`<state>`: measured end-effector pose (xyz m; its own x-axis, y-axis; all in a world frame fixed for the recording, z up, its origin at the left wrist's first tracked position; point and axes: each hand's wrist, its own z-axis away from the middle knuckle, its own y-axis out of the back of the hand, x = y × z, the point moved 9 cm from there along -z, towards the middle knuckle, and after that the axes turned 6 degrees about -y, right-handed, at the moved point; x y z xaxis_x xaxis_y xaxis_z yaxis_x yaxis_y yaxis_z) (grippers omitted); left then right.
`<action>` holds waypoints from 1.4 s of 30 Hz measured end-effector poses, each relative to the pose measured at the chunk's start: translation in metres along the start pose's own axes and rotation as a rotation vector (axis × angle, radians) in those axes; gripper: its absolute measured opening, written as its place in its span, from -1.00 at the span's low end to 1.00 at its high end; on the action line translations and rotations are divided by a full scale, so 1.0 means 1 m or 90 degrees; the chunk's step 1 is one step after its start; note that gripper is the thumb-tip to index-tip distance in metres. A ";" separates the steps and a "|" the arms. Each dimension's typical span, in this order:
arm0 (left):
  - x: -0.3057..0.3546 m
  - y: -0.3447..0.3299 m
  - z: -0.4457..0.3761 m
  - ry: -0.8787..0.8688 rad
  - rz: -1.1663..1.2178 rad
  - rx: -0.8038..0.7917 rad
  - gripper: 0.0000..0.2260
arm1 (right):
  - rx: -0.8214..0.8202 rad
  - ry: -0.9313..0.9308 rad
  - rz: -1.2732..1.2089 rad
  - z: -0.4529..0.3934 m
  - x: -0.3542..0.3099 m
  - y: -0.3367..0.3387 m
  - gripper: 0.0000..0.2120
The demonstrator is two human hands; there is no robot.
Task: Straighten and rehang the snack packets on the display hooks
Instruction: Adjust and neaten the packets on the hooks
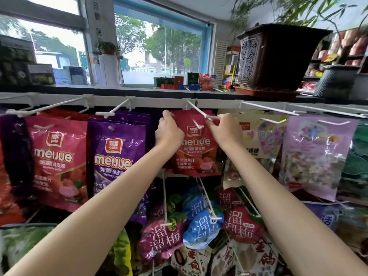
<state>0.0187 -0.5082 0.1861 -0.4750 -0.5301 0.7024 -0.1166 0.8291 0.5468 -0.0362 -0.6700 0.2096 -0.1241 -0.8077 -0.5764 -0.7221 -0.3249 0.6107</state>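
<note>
1. Hands are both raised to the top row of the rack.
2. Left hand (168, 130) grips the upper left corner of the red packet (196, 154), fingers curled over its edge.
3. Right hand (223, 130) pinches the packet's upper right corner, just beside the tip of the white hook (199, 111).
4. Red packet hangs at this hook, between the purple packet (115, 156) and a cream packet (258, 136).
5. More packets hang on the lower hooks.
</note>
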 end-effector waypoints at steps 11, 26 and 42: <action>0.046 0.072 0.118 -0.631 0.075 0.192 -0.76 | 0.377 0.241 -0.401 0.125 -0.055 0.048 -0.85; -0.138 0.226 0.095 -0.323 -0.049 0.174 -0.69 | -0.063 0.103 -0.149 0.172 -0.227 -0.112 -0.54; -0.122 0.287 0.113 -0.359 0.075 0.189 -0.77 | 0.194 0.194 -0.232 0.202 -0.275 -0.048 -0.83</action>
<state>-0.0549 -0.1857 0.2054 -0.8748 -0.3252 0.3591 -0.2338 0.9326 0.2749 -0.1049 -0.3333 0.2296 0.3390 -0.7903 -0.5104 -0.8512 -0.4887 0.1914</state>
